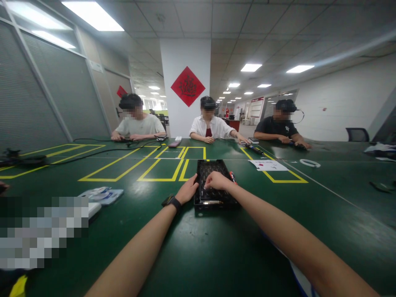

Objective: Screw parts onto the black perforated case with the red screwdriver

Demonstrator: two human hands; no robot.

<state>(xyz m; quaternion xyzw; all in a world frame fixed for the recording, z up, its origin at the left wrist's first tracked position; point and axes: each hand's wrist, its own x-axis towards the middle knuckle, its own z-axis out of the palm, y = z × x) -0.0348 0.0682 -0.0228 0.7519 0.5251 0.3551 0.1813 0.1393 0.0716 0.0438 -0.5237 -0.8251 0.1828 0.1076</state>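
A black rectangular tray (216,207) with a gridded floor lies on the green table in front of me. My left hand (187,189), a dark watch on its wrist, grips the tray's left side with the thumb at the rim. Over the tray's middle, my right hand (215,181) is closed in a downward pinch. Whatever its fingertips hold, if anything, is too small to make out. A slim, pale, pen-like piece (212,202) lies along the tray's near end. Just beyond the right side, a red and black object (232,177) is partly hidden by the tray and my hand.
Yellow tape outlines (157,179) mark the green table (198,255). A printed sheet (269,165) and a white ring (309,163) lie to the right, a plastic packet (107,196) to the left. Three people with headsets sit across the table. A black cable (93,159) runs at far left.
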